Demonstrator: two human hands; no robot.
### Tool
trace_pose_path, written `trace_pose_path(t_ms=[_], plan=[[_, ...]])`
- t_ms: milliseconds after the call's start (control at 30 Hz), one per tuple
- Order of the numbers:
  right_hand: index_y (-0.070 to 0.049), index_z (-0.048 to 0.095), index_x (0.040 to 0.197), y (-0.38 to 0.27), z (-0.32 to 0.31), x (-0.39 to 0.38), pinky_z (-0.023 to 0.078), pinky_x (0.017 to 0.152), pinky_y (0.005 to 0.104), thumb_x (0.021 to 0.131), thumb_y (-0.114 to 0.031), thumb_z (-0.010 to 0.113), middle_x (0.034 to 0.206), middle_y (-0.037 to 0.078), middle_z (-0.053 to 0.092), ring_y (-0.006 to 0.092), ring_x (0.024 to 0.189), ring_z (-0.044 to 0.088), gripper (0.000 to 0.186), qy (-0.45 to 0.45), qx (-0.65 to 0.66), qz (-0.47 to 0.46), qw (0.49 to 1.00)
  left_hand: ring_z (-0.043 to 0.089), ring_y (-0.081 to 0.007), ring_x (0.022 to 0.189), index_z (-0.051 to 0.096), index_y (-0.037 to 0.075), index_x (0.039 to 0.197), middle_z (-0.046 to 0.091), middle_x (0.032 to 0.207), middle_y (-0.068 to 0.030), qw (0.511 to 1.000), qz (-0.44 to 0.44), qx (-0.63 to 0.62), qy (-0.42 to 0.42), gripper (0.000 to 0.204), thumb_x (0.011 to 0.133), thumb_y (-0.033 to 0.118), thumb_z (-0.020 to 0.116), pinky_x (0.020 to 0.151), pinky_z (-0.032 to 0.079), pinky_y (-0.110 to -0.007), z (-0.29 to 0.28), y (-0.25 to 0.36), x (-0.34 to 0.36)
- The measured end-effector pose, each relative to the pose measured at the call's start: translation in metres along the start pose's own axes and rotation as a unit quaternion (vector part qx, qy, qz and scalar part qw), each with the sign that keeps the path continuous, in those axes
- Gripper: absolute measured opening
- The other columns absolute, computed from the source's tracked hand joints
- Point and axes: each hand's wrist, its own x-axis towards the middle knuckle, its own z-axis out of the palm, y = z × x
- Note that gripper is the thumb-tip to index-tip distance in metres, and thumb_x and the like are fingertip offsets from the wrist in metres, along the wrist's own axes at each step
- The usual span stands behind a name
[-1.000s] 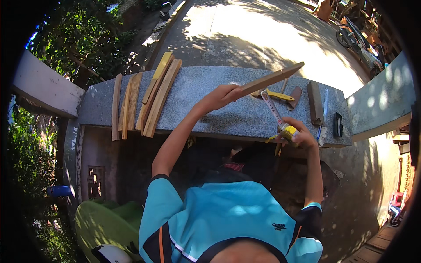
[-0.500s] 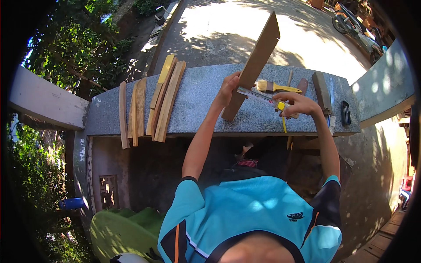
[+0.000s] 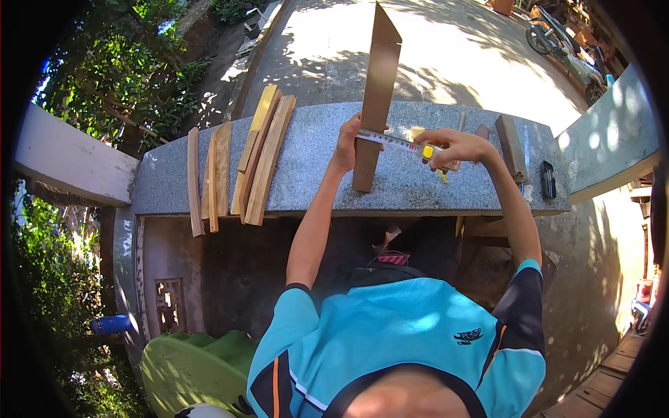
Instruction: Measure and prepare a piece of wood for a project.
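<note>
My left hand [image 3: 347,144] is closed on a long brown wooden board [image 3: 378,76], which stands raised over the bench with its lower end near the top. A tape measure [image 3: 429,151] with a yellow button sits in my closed right hand [image 3: 460,146]. Its white blade [image 3: 391,141] is pulled out and lies across the board's width, its end by my left fingers. Behind my right hand is a paintbrush, mostly hidden, with only its pale bristles [image 3: 417,132] showing.
Several wooden strips [image 3: 268,160] lie on the grey stone bench [image 3: 313,188] at the left. A wood block [image 3: 511,146] and a black case-like object [image 3: 548,180] are at the right. Pale beams [image 3: 77,153] flank the bench. A green chair [image 3: 188,369] stands at lower left.
The board has swung leftward and stands more upright in the picture. Both hands, with the tape measure and its blade, have shifted left along with it.
</note>
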Motion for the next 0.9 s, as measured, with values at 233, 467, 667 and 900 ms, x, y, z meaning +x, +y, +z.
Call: trace_pose_path(t_ms=[233,467,667,900], plan=[[-0.003,0.048,0.124,0.0,-0.017,-0.008,0.038,0.092,0.0415,0.058,-0.043,0.06,0.12,0.019,0.05,0.0335,0.11,0.047,0.078,-0.021,-0.062,0.026,0.998,0.063,-0.0227,0.062,0.052,-0.004,0.104,0.061,0.088,-0.0167,0.997,-0.016,0.075,0.008,0.042,0.067,0.014,0.047,0.058,0.054,-0.032,0.008,0.005,0.0],[-0.003,0.034,0.131,-0.004,-0.008,-0.001,0.038,0.093,0.0415,0.059,-0.034,0.067,0.12,0.026,0.048,0.0365,0.111,0.048,0.085,0.011,-0.002,-0.002,1.0,0.063,-0.0229,0.061,0.054,-0.004,0.103,0.062,0.088,-0.017,0.995,-0.047,0.059,0.057,0.04,0.067,0.01,0.046,0.058,0.054,-0.032,0.01,0.008,0.0],[0.001,0.033,0.13,-0.014,0.009,0.021,0.042,0.083,0.0344,0.061,-0.033,0.07,0.107,0.019,0.055,0.0241,0.094,0.054,0.085,0.006,0.047,-0.046,0.998,0.062,-0.0192,0.07,0.055,-0.003,0.104,0.061,0.089,-0.0128,0.994,-0.058,0.082,0.036,0.038,0.069,0.01,0.046,0.06,0.054,-0.031,0.022,0.006,0.002],[0.0,0.036,0.129,-0.004,0.013,0.021,0.041,0.088,0.0361,0.066,-0.038,0.07,0.109,0.019,0.055,0.0256,0.099,0.055,0.081,0.028,0.024,-0.075,0.997,0.06,-0.0161,0.079,0.056,-0.001,0.105,0.059,0.092,-0.0092,0.992,-0.065,0.104,0.019,0.037,0.07,0.009,0.046,0.066,0.054,-0.03,0.028,0.006,0.005]])
